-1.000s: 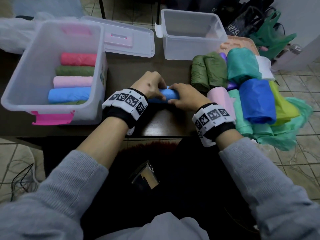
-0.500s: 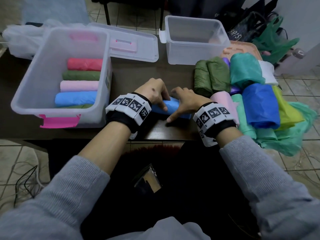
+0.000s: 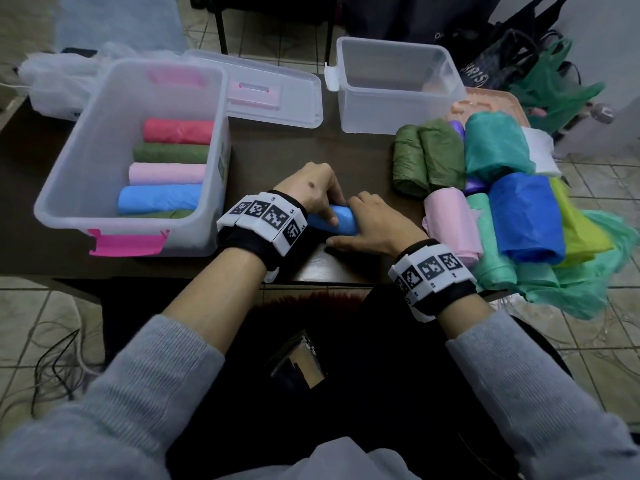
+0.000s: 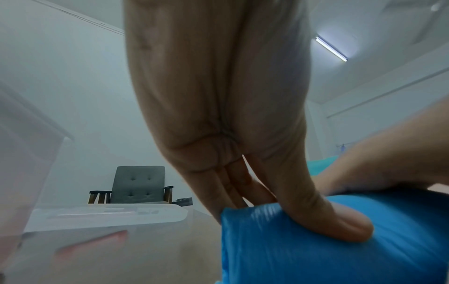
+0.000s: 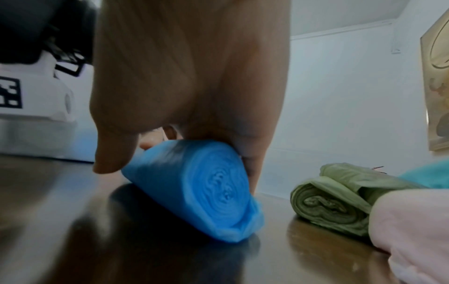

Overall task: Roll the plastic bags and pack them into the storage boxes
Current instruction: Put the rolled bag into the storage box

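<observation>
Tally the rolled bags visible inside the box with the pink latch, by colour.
Red roll: 1
Green rolls: 2, one half hidden by the near wall
Pink roll: 1
Blue roll: 1
Total: 5 visible in the box

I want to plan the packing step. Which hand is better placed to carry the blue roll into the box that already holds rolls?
Probably the left hand. It grips the blue roll at the end nearer the box with rolls, which stands at its side. The right hand would have to cross over.
</observation>
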`<state>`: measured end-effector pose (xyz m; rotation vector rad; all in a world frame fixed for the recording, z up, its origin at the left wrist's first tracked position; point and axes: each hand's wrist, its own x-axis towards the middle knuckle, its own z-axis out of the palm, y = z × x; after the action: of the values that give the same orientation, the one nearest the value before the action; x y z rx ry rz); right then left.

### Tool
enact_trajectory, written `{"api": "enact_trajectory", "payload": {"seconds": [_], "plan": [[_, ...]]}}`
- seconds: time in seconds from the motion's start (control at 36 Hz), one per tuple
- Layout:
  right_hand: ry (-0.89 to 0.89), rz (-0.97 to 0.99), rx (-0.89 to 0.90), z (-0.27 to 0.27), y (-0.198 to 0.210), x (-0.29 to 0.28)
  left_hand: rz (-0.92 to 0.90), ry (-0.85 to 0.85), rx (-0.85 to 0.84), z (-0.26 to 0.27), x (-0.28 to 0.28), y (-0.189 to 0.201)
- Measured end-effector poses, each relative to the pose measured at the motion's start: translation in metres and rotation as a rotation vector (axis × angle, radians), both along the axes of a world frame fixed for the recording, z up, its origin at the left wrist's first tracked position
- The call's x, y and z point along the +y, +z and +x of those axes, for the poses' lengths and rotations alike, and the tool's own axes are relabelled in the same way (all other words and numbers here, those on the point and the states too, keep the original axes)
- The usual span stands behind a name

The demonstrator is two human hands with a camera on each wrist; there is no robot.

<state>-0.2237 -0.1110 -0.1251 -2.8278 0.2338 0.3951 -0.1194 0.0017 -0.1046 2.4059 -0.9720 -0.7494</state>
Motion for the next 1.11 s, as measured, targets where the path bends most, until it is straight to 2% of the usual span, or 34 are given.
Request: {"api": "enact_trajectory", "payload": {"seconds": [0.19, 0.31, 0.39, 0.5, 0.58, 0.72, 0.81, 0.89, 0.97, 1.06, 1.11], "plan": [[-0.034, -0.018, -0.028, -0.010, -0.003, 0.011, 0.006, -0.040, 0.037, -0.001, 0.006, 0.006], [-0.053, -0.034, -0.040, -0.010, -0.005, 0.013, -0.029, -0.032, -0.001, -0.007, 0.010, 0.005], [-0.095, 0.027, -0.071, -0.008, -0.008, 0.011, -0.102, 0.034, -0.061, -0.009, 0.013, 0.002], [-0.172, 0.140, -0.081, 0.003, -0.006, 0.010, -0.305, 0.120, -0.148, -0.012, 0.025, 0.023], [-0.236, 0.325, -0.100, 0.014, 0.002, 0.017, -0.473, 0.217, -0.199, -0.014, 0.044, 0.045], [-0.336, 0.837, -0.127, 0.035, 0.030, 0.044, -0.656, 0.418, -0.316, -0.007, 0.093, 0.074], [-0.294, 0.979, -0.115, 0.049, 0.057, 0.064, -0.692, 0.570, -0.397, 0.000, 0.135, 0.081], [-0.217, 1.057, -0.180, 0.063, 0.083, 0.078, -0.692, 0.766, -0.459, 0.008, 0.174, 0.076], [-0.110, 0.970, -0.296, 0.081, 0.099, 0.100, -0.670, 0.983, -0.477, 0.013, 0.209, 0.060], [0.047, 0.715, -0.451, 0.100, 0.106, 0.125, -0.571, 1.149, -0.463, 0.012, 0.229, 0.044], [0.139, 0.494, -0.492, 0.111, 0.105, 0.142, -0.528, 1.222, -0.410, 0.010, 0.235, 0.035]]}}
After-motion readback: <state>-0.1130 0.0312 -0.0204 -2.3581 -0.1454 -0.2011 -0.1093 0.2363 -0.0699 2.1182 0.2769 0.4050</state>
